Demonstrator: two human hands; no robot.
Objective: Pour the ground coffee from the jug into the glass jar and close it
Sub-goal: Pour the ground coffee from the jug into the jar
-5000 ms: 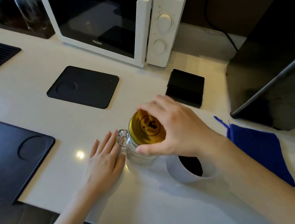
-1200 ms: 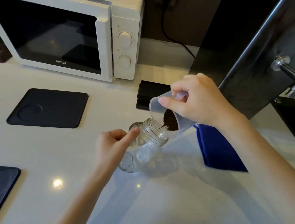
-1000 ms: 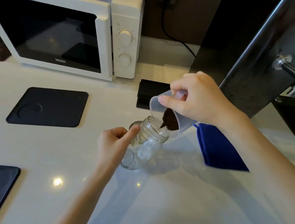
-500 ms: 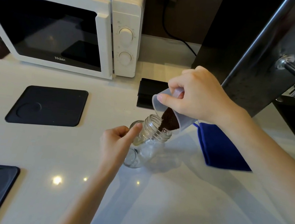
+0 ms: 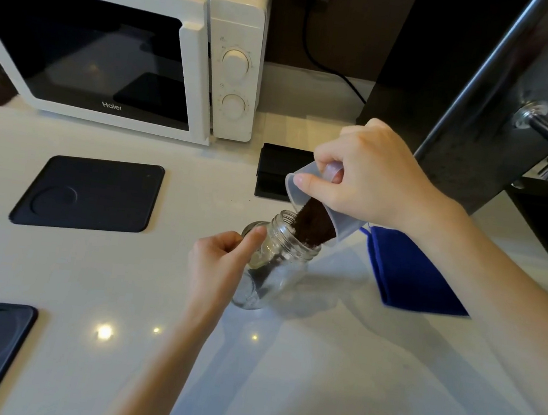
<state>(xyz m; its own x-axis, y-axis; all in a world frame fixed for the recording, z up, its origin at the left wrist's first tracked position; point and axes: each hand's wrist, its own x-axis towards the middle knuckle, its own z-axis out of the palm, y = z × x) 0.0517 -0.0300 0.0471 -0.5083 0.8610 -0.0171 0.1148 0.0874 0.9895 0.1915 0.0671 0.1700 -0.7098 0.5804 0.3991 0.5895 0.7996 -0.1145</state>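
Black square rubber mat (image 5: 89,194) left on white tabletop (image 5: 313,384), untouched. Left hand (image 5: 220,266) curled round clear glass jar (image 5: 272,262), tilting it toward pour; small round lid-like thing (image 5: 252,228) just behind thumb, hard to tell. Translucent plastic jug (image 5: 314,208) tipped over jar mouth, gripped by right hand (image 5: 369,181). Dark ground coffee (image 5: 312,224) sliding at jug lip, some grains already inside jar. Blue folded cloth (image 5: 409,275) right. Pour under way, most coffee still in jug; closing jar left to do.
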